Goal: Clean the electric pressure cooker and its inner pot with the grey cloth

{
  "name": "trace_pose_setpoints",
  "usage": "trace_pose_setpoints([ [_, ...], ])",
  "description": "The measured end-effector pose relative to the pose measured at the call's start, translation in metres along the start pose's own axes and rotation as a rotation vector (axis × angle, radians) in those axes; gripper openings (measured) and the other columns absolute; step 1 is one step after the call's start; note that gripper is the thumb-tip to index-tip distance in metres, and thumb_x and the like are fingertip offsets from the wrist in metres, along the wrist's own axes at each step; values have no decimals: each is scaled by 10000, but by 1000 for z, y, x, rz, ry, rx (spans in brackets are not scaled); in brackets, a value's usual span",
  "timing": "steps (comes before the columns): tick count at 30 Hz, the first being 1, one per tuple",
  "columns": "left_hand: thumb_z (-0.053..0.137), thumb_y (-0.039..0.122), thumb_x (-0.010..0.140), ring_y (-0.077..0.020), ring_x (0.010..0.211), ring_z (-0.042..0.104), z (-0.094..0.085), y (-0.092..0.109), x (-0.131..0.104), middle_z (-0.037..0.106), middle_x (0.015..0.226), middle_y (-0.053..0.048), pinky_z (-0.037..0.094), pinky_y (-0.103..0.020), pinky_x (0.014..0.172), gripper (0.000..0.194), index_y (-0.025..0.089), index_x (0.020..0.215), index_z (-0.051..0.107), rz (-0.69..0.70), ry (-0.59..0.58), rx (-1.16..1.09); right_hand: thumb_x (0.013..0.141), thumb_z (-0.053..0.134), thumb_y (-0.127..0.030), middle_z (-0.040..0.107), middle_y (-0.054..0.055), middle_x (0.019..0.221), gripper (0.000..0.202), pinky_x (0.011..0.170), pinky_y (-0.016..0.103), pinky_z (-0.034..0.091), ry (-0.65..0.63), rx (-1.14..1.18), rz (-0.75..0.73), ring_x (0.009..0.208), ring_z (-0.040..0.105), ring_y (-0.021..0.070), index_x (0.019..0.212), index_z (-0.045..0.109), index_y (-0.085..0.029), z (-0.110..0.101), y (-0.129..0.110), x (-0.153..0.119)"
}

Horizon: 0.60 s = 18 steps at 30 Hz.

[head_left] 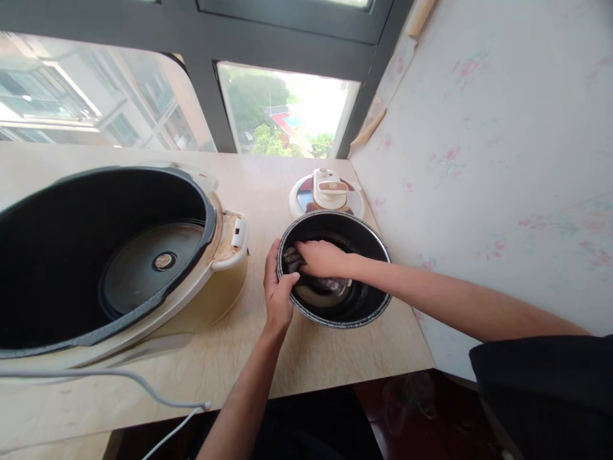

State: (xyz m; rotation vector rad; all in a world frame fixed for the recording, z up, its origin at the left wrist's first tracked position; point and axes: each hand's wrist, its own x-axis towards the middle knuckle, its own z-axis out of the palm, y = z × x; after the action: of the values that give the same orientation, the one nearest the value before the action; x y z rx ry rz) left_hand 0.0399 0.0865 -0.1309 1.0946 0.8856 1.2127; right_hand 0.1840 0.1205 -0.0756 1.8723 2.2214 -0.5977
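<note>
A black inner pot (368, 300) stands on the pale counter, tilted slightly toward me. My left hand (280, 291) grips its left rim, thumb over the edge and fingers against the outside. Inside the pot, my right hand (323, 257) is closed on a dark, crumpled cloth (335, 285), pressing it to the left inner wall. Part of the cloth trails across the pot's bottom below the hand. My right fingertips are partly hidden by the cloth.
A large electric cooker body (225, 281) without its lid stands at the left. Behind the pot lies a white lid (330, 191) with a handle. A grey cord (143, 383) runs along the counter's front left. Windows are behind; a flowered wall (502, 160) bounds the right.
</note>
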Motion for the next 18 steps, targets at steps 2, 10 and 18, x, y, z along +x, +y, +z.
trace_pose_setpoints([
  [2,575,167,732,-273,1427,458,2,-3,0,535,1517,7,331,-409,1223,758,302,1474,506,0,27,-15,862,638,-280,737,169,1098,376,743,345,540,-114,130,-72,944,719,311,1198,603,-117,-1,-4,-4],
  [10,580,136,648,-278,1314,566,-1,-3,5,636,1399,4,413,-408,1167,785,282,1420,577,35,55,-10,531,809,-12,721,-48,880,517,690,215,504,-594,447,-221,913,686,200,1007,710,-189,-24,8,-12],
  [18,596,125,586,-282,1181,645,-15,5,16,719,1262,0,510,-425,1066,742,270,1308,684,-34,-59,13,548,686,77,676,-90,686,327,621,231,522,-1041,614,85,626,659,145,794,704,-139,-39,12,-20],
])
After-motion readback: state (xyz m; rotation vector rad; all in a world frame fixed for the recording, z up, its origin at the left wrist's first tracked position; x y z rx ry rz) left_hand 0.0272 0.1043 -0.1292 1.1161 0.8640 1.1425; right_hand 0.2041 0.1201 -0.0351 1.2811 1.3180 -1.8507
